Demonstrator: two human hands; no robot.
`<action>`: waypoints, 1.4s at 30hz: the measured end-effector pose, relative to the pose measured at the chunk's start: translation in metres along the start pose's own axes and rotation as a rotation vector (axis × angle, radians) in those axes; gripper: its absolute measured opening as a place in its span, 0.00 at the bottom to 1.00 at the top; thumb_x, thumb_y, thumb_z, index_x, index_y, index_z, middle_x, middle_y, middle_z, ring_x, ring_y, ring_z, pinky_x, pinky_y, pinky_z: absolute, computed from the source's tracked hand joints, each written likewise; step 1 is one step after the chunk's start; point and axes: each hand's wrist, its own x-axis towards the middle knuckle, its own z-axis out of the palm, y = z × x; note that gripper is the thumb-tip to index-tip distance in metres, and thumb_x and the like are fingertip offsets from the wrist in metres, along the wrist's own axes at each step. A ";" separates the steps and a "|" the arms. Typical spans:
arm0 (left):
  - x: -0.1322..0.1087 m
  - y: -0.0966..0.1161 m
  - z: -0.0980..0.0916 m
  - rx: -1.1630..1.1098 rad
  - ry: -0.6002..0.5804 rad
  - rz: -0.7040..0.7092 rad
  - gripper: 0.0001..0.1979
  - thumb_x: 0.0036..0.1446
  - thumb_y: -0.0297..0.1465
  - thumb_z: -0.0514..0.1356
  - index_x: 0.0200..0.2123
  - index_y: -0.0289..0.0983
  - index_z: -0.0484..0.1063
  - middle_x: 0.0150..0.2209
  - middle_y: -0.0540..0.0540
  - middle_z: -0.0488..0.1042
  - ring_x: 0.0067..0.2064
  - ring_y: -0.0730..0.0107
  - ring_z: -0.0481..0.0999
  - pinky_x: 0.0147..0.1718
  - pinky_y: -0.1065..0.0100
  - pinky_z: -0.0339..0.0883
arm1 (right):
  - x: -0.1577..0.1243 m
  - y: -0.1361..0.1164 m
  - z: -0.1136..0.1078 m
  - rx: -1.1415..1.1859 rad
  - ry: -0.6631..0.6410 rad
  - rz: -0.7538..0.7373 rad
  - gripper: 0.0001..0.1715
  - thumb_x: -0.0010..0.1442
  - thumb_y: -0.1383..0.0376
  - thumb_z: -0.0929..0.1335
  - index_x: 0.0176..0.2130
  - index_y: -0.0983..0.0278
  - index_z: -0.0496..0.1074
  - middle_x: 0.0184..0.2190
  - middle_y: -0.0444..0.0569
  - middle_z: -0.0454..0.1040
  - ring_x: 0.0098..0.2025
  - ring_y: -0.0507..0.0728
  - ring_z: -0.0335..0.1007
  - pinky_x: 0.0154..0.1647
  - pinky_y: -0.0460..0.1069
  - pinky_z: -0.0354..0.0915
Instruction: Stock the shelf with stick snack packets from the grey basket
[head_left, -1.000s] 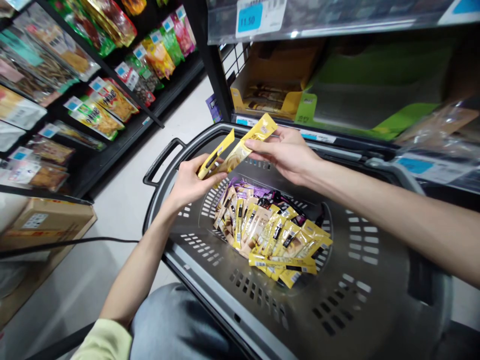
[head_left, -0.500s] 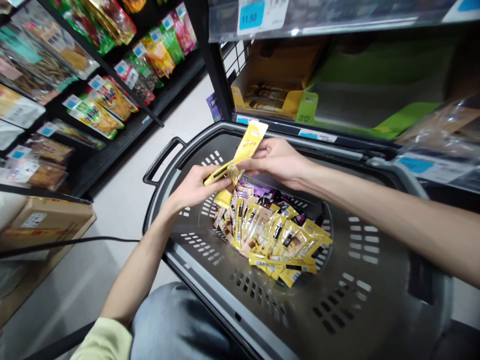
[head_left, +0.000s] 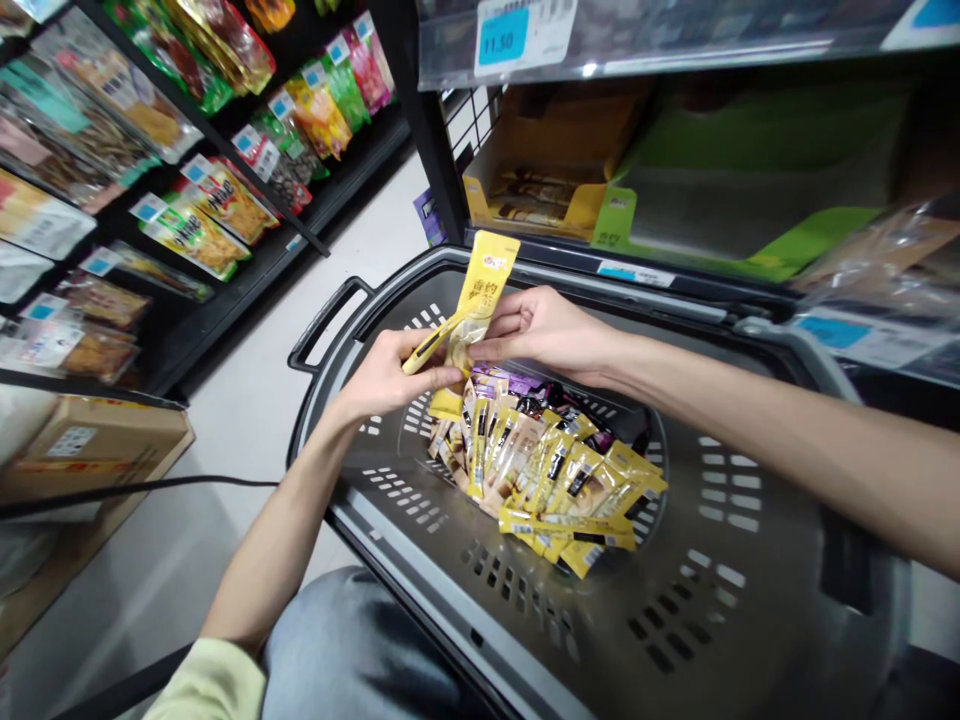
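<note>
Both my hands meet over the far left part of a grey plastic shopping basket (head_left: 720,600). My left hand (head_left: 390,372) is closed on a thin yellow sachet (head_left: 429,345) held nearly edge-on. My right hand (head_left: 541,330) pinches a second yellow sachet (head_left: 482,292) that stands almost upright, its lower end against the left hand's sachet. Under the hands, a heap of several yellow, brown and purple sachets (head_left: 540,465) lies on the basket floor.
A shelf behind the basket carries an open yellow display box (head_left: 536,195) with similar sachets and a green tray (head_left: 750,230). A blue price tag (head_left: 504,32) hangs above. Racks of snack bags (head_left: 210,200) line the left aisle; a cardboard box (head_left: 90,440) sits low left.
The right hand has swung its sachet from a flat slant to nearly upright and drawn closer to the left hand. The left hand's sachet has tilted down and now touches the other.
</note>
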 end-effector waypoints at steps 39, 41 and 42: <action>0.003 -0.004 -0.003 0.136 -0.119 -0.036 0.19 0.60 0.41 0.62 0.24 0.33 0.72 0.21 0.55 0.61 0.24 0.79 0.55 0.26 0.73 0.52 | 0.000 0.000 -0.003 -0.002 -0.040 0.051 0.21 0.45 0.70 0.80 0.41 0.65 0.81 0.38 0.50 0.83 0.38 0.55 0.79 0.39 0.49 0.76; 0.003 -0.004 -0.003 0.143 -0.125 -0.050 0.18 0.60 0.41 0.62 0.25 0.33 0.72 0.22 0.55 0.61 0.25 0.79 0.57 0.27 0.74 0.53 | 0.000 0.002 -0.002 -0.004 -0.070 0.053 0.22 0.43 0.71 0.80 0.41 0.66 0.81 0.38 0.50 0.83 0.39 0.55 0.79 0.41 0.49 0.76; 0.003 -0.004 -0.002 0.142 -0.123 -0.055 0.18 0.60 0.42 0.62 0.26 0.33 0.73 0.23 0.55 0.62 0.26 0.79 0.58 0.27 0.74 0.53 | 0.000 0.003 -0.002 -0.005 -0.070 0.050 0.22 0.43 0.71 0.81 0.41 0.66 0.82 0.38 0.50 0.83 0.39 0.56 0.80 0.41 0.49 0.77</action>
